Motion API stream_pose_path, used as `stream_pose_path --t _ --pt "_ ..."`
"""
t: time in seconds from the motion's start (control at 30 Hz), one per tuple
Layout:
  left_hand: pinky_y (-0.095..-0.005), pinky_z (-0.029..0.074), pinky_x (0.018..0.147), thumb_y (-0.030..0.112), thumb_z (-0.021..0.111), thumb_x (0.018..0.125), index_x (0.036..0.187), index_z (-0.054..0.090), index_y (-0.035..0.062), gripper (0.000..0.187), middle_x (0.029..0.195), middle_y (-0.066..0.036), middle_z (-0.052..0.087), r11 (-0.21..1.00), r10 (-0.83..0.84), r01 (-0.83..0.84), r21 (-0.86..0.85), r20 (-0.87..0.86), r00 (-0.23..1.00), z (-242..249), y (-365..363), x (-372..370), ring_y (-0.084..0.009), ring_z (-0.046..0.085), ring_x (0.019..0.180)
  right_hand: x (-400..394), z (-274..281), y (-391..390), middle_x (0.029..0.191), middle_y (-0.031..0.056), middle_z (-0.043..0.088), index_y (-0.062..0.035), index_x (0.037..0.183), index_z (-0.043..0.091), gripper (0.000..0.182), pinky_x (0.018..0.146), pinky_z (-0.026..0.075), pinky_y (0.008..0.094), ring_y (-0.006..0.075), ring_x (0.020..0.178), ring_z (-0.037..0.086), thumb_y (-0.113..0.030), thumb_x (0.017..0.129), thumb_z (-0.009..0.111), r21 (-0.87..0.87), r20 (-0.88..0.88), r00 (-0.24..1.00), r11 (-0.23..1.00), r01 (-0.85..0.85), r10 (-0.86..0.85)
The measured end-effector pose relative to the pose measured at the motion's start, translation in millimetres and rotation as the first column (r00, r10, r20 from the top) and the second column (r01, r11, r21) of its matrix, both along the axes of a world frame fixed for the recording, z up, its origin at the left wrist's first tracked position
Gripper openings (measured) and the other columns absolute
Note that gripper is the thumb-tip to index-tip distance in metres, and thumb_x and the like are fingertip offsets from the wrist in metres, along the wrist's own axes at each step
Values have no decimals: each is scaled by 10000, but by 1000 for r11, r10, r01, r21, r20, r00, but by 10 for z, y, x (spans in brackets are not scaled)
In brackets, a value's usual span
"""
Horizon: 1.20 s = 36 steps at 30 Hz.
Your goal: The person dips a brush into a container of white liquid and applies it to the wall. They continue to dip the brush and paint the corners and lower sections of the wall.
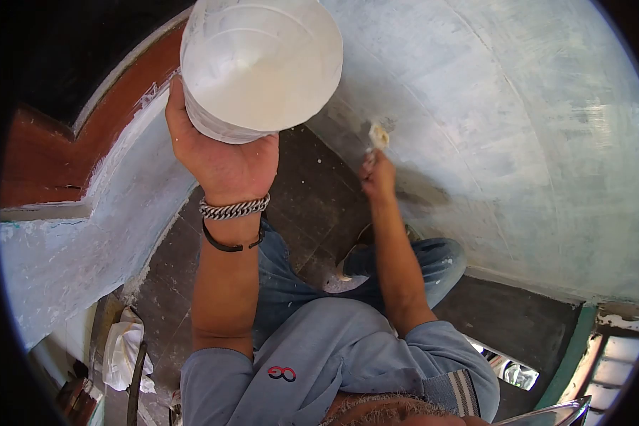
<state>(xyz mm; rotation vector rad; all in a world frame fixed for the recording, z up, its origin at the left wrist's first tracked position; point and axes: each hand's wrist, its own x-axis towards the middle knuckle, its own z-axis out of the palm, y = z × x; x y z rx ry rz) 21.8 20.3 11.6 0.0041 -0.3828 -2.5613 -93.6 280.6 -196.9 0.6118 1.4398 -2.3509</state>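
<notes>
My left hand (224, 162) is wrapped around the lower side of a white bucket (263, 64), with the thumb up along its left wall. The bucket is tilted so that its white inside shows. My right hand (378, 175) is closed around the handle of a paintbrush (379, 135). Pale yellowish bristles point up and overlap the lower part of the wall (532, 135) in this view. White and grey streaks cover that wall, with a darker patch close to the brush.
A reddish-brown frame (71, 167) borders the left wall. Dark floor tiles (312, 192) carry white specks. A white cloth or bag (126, 348) lies at lower left. At lower right stands a green post (575, 348) beside a pale lattice. My bent, jeans-covered legs (437, 263) rest near the wall.
</notes>
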Motion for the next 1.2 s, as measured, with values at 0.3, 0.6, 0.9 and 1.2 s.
stream_pose_path --t 0.3,0.6,0.9,1.2 --pt "-432 489 881 485 406 912 1318 457 122 547 1267 -67 536 998 52 -53 17 49 997 38 -2 -8 -258 546 1131 238 298 -47 631 6 460 -83 890 465 249 374 326 239 82 433 375 -309 977 410 248 -469 883 956 157 -24" --pt "-391 475 900 496 407 907 1304 479 128 545 1243 -34 561 1000 -6 6 -15 -15 1000 12 -7 -15 -205 543 1138 377 -775 -267 599 -4 433 -93 831 464 275 380 326 239 89 432 387 -315 980 402 402 -212 974 915 15 77" --pt "-382 475 897 505 419 899 1293 486 120 555 1230 -32 570 1000 -7 7 6 -11 1000 25 3 -13 -209 547 1131 276 -841 118 601 -5 433 -90 862 474 263 387 312 253 97 439 397 -319 973 408 465 -91 994 885 -15 65" --pt "-385 482 885 501 424 900 1293 487 121 551 1236 -31 565 1000 -10 10 16 -15 1000 10 -3 4 -205 550 1127 232 2 96 629 8 456 -86 907 485 237 387 279 258 99 419 362 -308 969 427 65 -1 999 997 52 -52"
